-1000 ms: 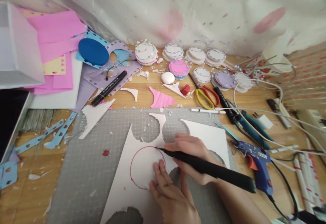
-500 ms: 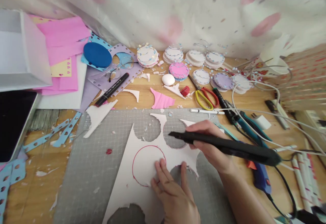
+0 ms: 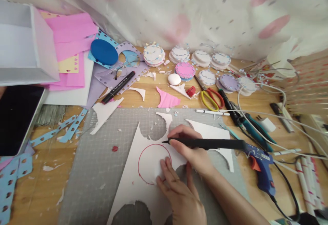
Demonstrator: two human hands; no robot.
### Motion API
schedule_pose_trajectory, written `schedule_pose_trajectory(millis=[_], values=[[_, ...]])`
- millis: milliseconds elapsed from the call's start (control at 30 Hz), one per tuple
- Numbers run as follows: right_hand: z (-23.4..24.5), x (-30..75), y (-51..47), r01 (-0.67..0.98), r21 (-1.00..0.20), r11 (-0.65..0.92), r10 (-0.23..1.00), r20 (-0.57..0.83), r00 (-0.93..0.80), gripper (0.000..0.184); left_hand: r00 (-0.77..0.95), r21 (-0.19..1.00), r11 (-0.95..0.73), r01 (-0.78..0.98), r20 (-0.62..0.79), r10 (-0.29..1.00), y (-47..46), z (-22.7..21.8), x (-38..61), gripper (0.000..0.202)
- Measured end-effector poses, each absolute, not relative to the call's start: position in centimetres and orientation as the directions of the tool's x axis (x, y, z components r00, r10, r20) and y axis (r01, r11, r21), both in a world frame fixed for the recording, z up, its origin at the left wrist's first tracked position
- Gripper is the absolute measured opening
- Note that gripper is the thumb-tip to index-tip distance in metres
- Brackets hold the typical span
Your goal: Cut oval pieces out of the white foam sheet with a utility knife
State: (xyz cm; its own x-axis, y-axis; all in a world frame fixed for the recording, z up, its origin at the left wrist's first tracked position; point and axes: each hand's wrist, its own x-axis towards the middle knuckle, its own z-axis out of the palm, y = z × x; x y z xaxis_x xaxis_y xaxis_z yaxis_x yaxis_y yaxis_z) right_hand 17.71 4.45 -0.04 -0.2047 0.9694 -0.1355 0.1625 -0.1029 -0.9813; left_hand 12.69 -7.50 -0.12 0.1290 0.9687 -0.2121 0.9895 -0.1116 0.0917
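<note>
My right hand [image 3: 191, 150] grips a long black pen-shaped tool [image 3: 205, 144], tip pointing left at the upper right edge of a red circle [image 3: 153, 163] drawn on a white foam sheet [image 3: 133, 187]. The sheet lies on a grey cutting mat [image 3: 102, 163] and has several round holes cut out of it. My left hand [image 3: 179, 194] lies flat on the sheet, fingers stretched out, fingertips inside the circle's lower right part.
A blue glue gun [image 3: 261, 165] lies right of my hands. Yellow and red scissors [image 3: 210, 98], a black marker [image 3: 119, 86], cables, decorated foam discs [image 3: 184, 69], a blue disc [image 3: 104, 52] and pink paper [image 3: 71, 40] crowd the wooden table's far side. A white box [image 3: 25, 47] sits at left.
My right hand lifted the black tool off the circle and up to the right, then came back down to the circle's upper right edge. The left hand stayed on the sheet.
</note>
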Motion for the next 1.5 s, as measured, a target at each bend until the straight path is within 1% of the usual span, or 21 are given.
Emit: schedule_pose_trajectory(millis=[200, 367, 533, 667, 767, 900, 1067, 1167, 1233, 1333, 1400, 1500], values=[[-0.4, 17.3, 4.1, 0.217, -0.966, -0.14, 0.963, -0.184, -0.199, 0.005, 0.111, 0.159, -0.075, 0.984, -0.233, 0.966, -7.9, -0.5, 12.9, 0.04], [-0.4, 17.4, 4.1, 0.227, -0.966, -0.127, 0.963, -0.175, -0.204, 0.005, 0.101, 0.193, -0.054, 0.98, -0.243, 0.965, -8.2, -0.9, 12.9, 0.037], [-0.3, 17.4, 4.0, 0.265, -0.958, -0.111, 0.953, -0.178, -0.245, 0.006, 0.119, 0.227, -0.064, 0.972, -0.235, 0.965, -8.4, -1.2, 12.7, 0.04], [-0.1, 17.2, 4.2, 0.352, -0.934, -0.063, 0.935, -0.178, -0.306, 0.003, 0.122, 0.183, -0.076, 0.98, -0.256, 0.959, -8.3, -1.0, 12.8, 0.034], [0.1, 17.1, 4.3, 0.366, -0.93, -0.042, 0.93, -0.17, -0.325, 0.004, 0.123, 0.173, -0.079, 0.982, -0.258, 0.958, -8.1, -0.8, 12.8, 0.035], [0.1, 17.0, 4.3, 0.348, -0.937, -0.027, 0.949, -0.133, -0.284, 0.005, 0.128, 0.159, -0.089, 0.983, -0.251, 0.959, -8.0, -0.7, 12.6, 0.042], [0.1, 17.0, 4.2, 0.331, -0.943, -0.027, 0.966, -0.109, -0.234, 0.009, 0.141, 0.114, -0.114, 0.987, -0.271, 0.952, -7.8, -0.4, 12.4, 0.038], [0.0, 17.1, 4.2, 0.324, -0.946, -0.029, 0.973, -0.101, -0.208, 0.01, 0.128, 0.144, -0.09, 0.986, -0.276, 0.953, -7.6, -0.1, 12.4, 0.037], [-0.3, 17.3, 4.2, 0.31, -0.95, -0.034, 0.978, -0.096, -0.185, 0.012, 0.129, 0.141, -0.093, 0.986, -0.269, 0.954, -7.4, 0.1, 12.5, 0.038], [-0.9, 17.9, 4.3, 0.211, -0.975, -0.062, 0.996, -0.075, -0.051, 0.018, 0.149, 0.039, -0.144, 0.989, -0.25, 0.957, -7.0, 0.6, 12.4, 0.041], [-1.0, 18.3, 4.3, 0.133, -0.989, -0.063, 0.998, -0.065, -0.004, 0.02, 0.171, -0.027, -0.183, 0.983, -0.241, 0.955, -6.8, 0.9, 12.2, 0.043], [-0.7, 18.4, 4.4, 0.091, -0.995, -0.041, 0.992, -0.052, -0.119, 0.014, 0.219, -0.071, -0.242, 0.968, -0.238, 0.946, -6.6, 1.4, 11.6, 0.047]])
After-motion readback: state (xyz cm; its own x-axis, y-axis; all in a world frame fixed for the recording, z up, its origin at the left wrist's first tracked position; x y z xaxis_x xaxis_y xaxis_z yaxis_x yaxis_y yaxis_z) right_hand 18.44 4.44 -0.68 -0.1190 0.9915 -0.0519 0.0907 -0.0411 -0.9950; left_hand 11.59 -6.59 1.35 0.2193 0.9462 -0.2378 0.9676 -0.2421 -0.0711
